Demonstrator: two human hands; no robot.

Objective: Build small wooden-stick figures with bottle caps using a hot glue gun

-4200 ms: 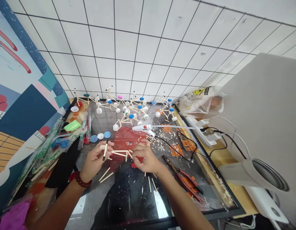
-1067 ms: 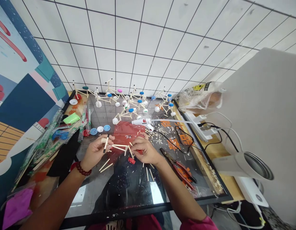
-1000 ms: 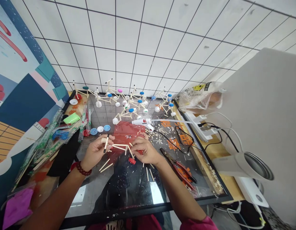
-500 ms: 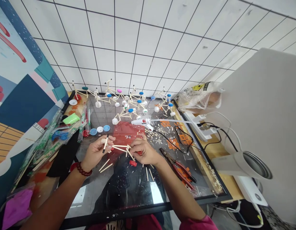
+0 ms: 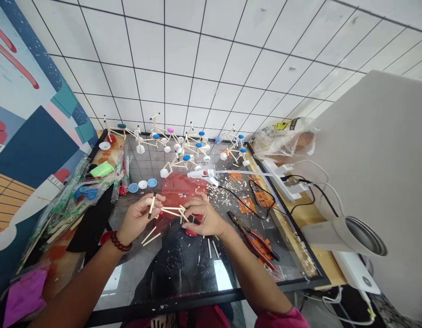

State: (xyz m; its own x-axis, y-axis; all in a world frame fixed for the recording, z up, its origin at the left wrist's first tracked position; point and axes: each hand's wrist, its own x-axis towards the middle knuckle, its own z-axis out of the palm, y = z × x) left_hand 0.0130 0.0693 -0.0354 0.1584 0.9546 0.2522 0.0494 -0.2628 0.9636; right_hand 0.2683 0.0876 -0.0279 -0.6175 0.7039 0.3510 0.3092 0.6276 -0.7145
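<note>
The white-and-red plastic glue gun lies behind the pale wooden-stick frame; long red-handled metal pliers lie to the frame's right.

No words or numbers are showing clearly enough to read. The clear bag is showing yellow and black marks, the plastic wrappers are showing green marks, and orange shapes are showing on the desk.

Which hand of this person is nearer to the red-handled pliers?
The right hand. It is to the left of the pliers, apart from them, at one end of the stick frame; the left hand is farther left, at the other end.
</note>
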